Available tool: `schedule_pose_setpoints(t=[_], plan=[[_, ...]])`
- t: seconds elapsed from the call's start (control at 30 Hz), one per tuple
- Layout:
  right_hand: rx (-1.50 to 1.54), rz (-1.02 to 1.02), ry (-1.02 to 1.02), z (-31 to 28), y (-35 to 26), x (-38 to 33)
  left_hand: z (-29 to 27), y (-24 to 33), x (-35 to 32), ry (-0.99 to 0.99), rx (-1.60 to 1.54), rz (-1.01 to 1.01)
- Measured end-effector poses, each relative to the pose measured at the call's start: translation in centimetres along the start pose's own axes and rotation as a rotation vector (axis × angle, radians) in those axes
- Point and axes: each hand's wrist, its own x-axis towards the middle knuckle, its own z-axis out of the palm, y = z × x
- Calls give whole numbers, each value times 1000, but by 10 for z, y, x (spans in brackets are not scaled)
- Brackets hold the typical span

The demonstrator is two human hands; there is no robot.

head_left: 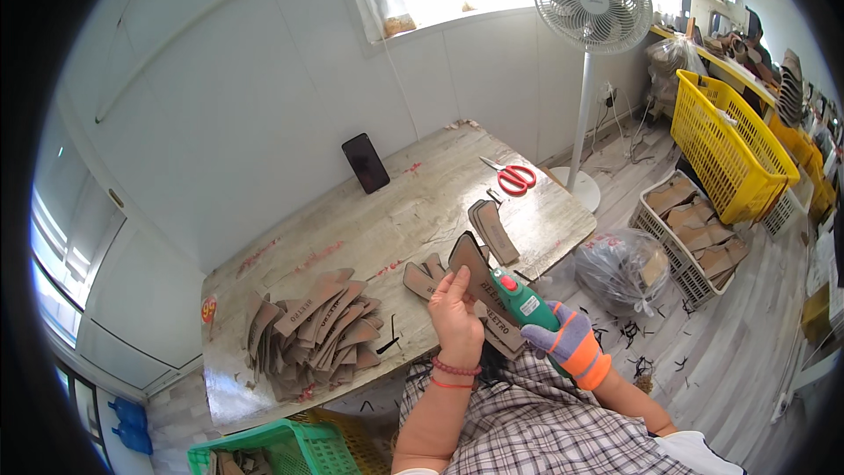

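Two hands share the work: the left hand [457, 317] pinches one brown piece [469, 257] over the table's [440, 189] near edge; the gloved right hand [571, 343] is closed around a green power tool [525, 301]. This step seems edge finishing (my judgement), calling for steady holding. Similar pieces [694, 227] fill the pale crate [665, 259]; some lie in the green basket [303, 444].

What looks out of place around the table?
Dark scraps lie strewn across the floor at right, loose rather than gathered; red smears mar the tabletop. Oddly, only the right hand wears a glove; the left hand is ungloved.
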Motion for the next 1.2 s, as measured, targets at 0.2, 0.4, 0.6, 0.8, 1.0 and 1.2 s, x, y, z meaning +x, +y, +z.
schedule_pose_setpoints(t=[0.2, 0.4, 0.6, 0.8, 1.0, 1.2], plan=[[44, -22, 32, -2, 5, 1, -2, -8, -8, -56, 23, -59], [55, -30, 33, -3, -7, -2, 6, -6, -25, -92, 60, -65], [0, -35, 37, -6, -15, -3, -1, -5, -32, -149, 167, 21], [11, -30, -17, -16, -14, -6, -5, 11, -30, -191, 286, 99], [-36, -43, -46, -23, -7, -6, -6, 26, -27, -277, 379, 136], [-110, -89, -63, -27, -8, -7, -8, 39, -24, -310, 482, 181]])
